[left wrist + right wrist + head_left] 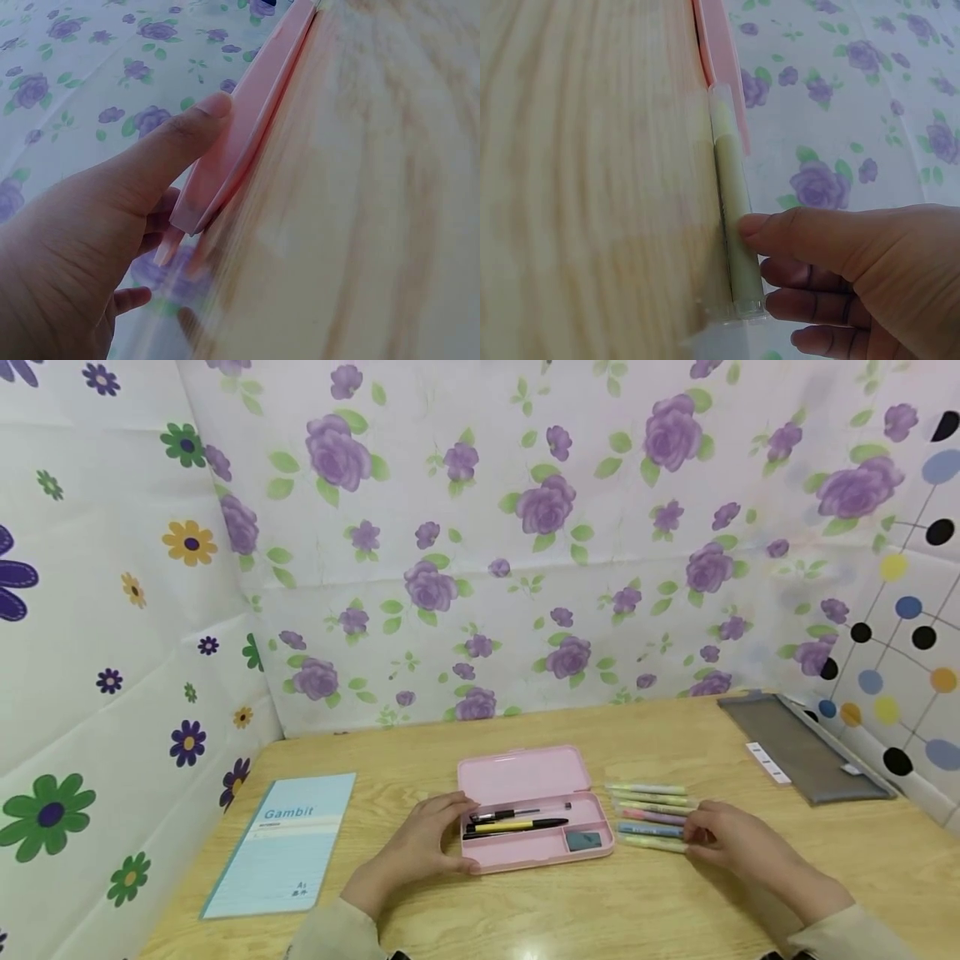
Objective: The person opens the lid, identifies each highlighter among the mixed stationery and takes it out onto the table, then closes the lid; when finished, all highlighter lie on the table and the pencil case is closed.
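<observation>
My left hand (426, 842) holds the left end of an open pink pencil case (517, 858), thumb on the near wall and fingers at the back corner. Inside lie a black-and-yellow pen (525, 827), other dark pens and a grey-blue eraser (583, 841) in a small compartment. Beside the case's right end, several highlighters (651, 816) lie in a row, yellow, pink, blue and pale green. My right hand (731, 839) grips their right ends. In the right wrist view its thumb presses the nearest, pale green highlighter (739, 202); the other fingertips are partly hidden behind.
A light blue notebook (288, 847) marked "Gambit" lies at the left of the wooden table (540, 910). At the far right are a grey mesh pouch (806, 747) and a small white strip (768, 763). Flower-patterned cloth (480, 527) hangs behind the table.
</observation>
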`<state>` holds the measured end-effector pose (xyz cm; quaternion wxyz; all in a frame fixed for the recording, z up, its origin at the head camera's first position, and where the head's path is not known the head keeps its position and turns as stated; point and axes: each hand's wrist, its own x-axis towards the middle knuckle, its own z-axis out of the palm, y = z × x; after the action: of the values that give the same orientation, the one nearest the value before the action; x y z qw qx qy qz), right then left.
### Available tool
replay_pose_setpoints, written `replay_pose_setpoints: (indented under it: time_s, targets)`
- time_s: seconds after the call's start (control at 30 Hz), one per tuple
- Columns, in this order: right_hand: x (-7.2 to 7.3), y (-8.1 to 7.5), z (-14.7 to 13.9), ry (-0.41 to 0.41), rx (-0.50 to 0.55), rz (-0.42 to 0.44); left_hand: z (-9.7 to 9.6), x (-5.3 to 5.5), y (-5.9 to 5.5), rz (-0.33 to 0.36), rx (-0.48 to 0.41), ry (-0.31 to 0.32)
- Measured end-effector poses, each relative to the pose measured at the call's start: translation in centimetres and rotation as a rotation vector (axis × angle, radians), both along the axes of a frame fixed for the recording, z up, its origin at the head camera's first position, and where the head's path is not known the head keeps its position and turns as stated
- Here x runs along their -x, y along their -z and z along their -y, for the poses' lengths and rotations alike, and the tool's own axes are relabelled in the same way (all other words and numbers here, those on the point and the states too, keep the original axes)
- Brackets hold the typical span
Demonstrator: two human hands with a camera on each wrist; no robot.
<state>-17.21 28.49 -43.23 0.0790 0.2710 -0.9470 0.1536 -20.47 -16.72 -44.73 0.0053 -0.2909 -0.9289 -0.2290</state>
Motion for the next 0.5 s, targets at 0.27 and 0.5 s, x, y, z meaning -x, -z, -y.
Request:
replay_pose_setpoints:
  time_s: [0.27,0.5]
  targets:
    - [-0.02,0.28,-0.01,0.002,0.002,-0.027,0.00,-0.10,0.06,0.006,-0.005,-0.003]
    - [0.01,0.55,-0.13,-0.014,0.012,-0.071,-0.12,-0.31,-0.26,0.005,-0.006,0.004]
